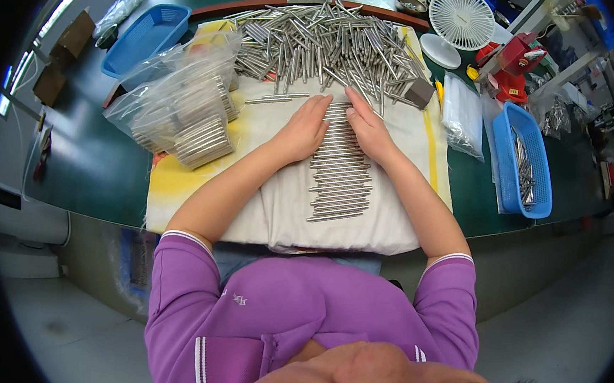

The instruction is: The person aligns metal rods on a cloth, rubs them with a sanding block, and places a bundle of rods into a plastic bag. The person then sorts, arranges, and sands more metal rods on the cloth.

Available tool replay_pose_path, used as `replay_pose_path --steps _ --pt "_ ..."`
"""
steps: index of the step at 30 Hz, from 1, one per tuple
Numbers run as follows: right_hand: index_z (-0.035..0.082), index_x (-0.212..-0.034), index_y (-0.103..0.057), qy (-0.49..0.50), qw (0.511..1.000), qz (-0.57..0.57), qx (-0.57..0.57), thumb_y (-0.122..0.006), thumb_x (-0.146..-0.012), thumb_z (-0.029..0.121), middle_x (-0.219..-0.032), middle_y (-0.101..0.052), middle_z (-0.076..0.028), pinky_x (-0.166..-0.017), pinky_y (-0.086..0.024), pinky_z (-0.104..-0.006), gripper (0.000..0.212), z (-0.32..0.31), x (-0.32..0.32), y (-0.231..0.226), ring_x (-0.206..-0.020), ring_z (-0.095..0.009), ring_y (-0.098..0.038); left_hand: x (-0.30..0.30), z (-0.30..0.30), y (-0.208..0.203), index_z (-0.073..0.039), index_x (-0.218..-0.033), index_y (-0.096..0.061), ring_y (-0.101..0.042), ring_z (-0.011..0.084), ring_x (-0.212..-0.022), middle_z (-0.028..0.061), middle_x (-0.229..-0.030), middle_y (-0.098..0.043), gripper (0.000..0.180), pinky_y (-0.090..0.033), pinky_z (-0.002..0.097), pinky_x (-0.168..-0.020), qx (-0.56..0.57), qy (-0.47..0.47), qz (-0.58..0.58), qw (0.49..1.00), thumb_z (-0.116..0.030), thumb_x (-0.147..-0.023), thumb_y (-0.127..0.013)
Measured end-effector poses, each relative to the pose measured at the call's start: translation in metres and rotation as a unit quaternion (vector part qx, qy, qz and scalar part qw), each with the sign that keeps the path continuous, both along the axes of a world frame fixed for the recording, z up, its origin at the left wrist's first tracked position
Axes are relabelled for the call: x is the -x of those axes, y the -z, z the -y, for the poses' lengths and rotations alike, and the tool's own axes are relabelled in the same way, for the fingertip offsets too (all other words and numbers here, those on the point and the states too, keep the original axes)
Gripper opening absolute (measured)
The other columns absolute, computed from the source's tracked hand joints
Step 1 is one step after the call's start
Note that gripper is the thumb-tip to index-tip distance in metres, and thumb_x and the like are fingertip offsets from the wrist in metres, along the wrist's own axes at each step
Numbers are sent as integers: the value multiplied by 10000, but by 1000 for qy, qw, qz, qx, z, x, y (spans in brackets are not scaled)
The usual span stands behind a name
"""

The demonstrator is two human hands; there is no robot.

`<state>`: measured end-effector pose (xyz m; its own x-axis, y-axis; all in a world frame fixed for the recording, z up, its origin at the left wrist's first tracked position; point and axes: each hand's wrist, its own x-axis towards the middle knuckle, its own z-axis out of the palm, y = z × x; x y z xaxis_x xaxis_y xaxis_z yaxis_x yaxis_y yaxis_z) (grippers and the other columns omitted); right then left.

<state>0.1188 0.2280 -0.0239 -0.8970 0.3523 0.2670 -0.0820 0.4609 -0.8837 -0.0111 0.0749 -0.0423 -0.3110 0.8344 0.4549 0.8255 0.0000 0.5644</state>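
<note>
A column of slim silver metal rods (340, 176) lies side by side on the white cloth in front of me. My left hand (304, 129) rests along the left ends of the upper rods, fingers stretched out and pointing away. Against their right ends lies my right hand (370, 128), flat and extended as well. Neither hand is closed around a rod. Just beyond my fingertips spreads a large loose heap of similar metal rods (310, 46). A few stray rods (278, 98) lie left of my left hand.
Clear plastic bags of stacked rods (201, 124) stand at the left, near a blue basket (147, 38). Right of the cloth (250, 187) are flat plastic bags (462, 113) and a blue basket (547, 173) with loose rods. A white fan (463, 19) stands behind.
</note>
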Motion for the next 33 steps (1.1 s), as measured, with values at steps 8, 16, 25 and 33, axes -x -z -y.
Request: replay_pose_path --steps 8,16,25,33 --pt "-8 -1527 -328 35 975 17 219 -342 -1089 360 -1589 -308 -195 -1208 -208 -350 573 26 -32 -20 -1488 -262 -270 -1 6 -9 34 -1439 -376 -361 426 -1381 265 -1484 -362 525 -318 434 -1153 -37 -24 47 998 -182 -991 -545" --pt "-11 -1483 -404 43 970 -67 231 -367 -1089 300 -1538 -392 -167 -1196 -233 -368 503 88 -112 -1 -1455 -277 -323 -103 105 -39 44 -1525 -232 -142 484 -1490 281 -1601 -171 933 -191 541 -1206 144 81 -52 985 -312 -824 -734" --pt "7 -1440 -464 28 991 -75 108 -398 -1076 291 -1548 -356 -188 -1205 -208 -393 466 123 -111 -7 -1480 -301 -274 -98 114 -25 87 -1504 -256 -155 476 -1491 297 -1596 -185 836 -174 551 -1209 171 71 -127 975 -293 -878 -659" --pt "14 -1413 -489 88 949 -97 288 -385 -1077 403 -1523 -380 -203 -1200 -203 -396 525 45 -59 -4 -1451 -312 -298 -75 71 -19 63 -1527 -203 -168 451 -1493 305 -1599 -150 739 -183 467 -1223 69 -15 -5 998 -213 -953 -576"
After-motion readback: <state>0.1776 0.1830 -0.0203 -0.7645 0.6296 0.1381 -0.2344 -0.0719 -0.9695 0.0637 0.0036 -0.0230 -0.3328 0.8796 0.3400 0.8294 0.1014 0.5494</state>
